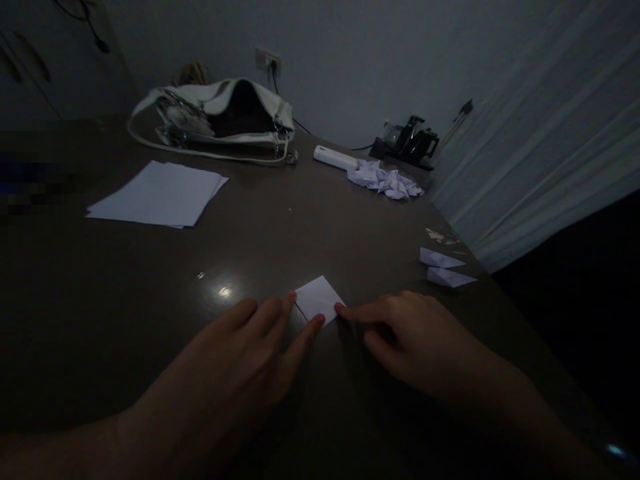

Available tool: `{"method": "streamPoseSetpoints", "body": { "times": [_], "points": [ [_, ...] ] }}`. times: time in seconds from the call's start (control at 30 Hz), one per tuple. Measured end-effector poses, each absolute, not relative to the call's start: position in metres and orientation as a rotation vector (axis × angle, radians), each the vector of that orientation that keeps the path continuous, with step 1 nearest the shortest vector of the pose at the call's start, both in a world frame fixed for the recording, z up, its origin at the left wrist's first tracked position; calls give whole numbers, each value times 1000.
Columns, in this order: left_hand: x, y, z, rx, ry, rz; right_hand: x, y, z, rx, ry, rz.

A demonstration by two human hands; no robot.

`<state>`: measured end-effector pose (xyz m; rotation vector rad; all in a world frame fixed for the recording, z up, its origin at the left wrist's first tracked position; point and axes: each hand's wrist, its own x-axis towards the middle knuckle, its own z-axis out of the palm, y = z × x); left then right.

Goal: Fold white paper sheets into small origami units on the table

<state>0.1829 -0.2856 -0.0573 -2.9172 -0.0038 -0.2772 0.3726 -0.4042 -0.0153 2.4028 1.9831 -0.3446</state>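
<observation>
A small white piece of folded paper (320,298) lies flat on the dark table, one corner pointing away from me. My left hand (250,353) holds it down, with the index fingertip at its left corner and the thumb at its near edge. A thin dark line runs along its lower left side between those fingertips. From the other side, my right hand (415,337) reaches in with the index finger stretched out, its tip pressing on the right corner. The right thumb sits apart from that finger, off the paper; the remaining fingers are mostly hidden.
Two folded paper pieces (445,268) lie near the table's right edge, by some small scraps (437,235). Further back are a heap of folded paper (385,180), a white cylindrical object (334,158), a white handbag (250,139) and a paper stack (155,195). A dark kettle (423,145) stands behind.
</observation>
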Motion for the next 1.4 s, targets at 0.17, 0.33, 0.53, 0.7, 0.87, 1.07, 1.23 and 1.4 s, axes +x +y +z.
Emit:
{"method": "streamPoseSetpoints", "body": {
  "times": [0.17, 0.33, 0.53, 0.7, 0.87, 1.07, 1.23, 1.4],
  "points": [
    [191, -275, -49, -2985, -49, -252, 370, -402, -14, 2378, 1969, -388],
    [204, -255, -50, -3017, -295, -290, 369, -402, -14, 2380, 1975, -373],
    [209, -246, -58, -3231, -400, -348, 375, -403, -14, 2415, 2025, -455],
    [211, -241, -59, -3499, -541, -437, 383, -397, -19, 2572, 2074, -411],
    [215, -238, -59, -3680, -662, -499, 378, -389, -27, 2701, 2057, -438],
    [215, -238, -56, -3828, -678, -544, 379, -388, -31, 2751, 2250, -360],
    [214, -236, -53, -3717, -666, -713, 385, -393, -29, 2641, 2396, 32],
    [214, -229, -61, -3606, -325, -867, 392, -396, -26, 2244, 2611, 412]
  ]
}}
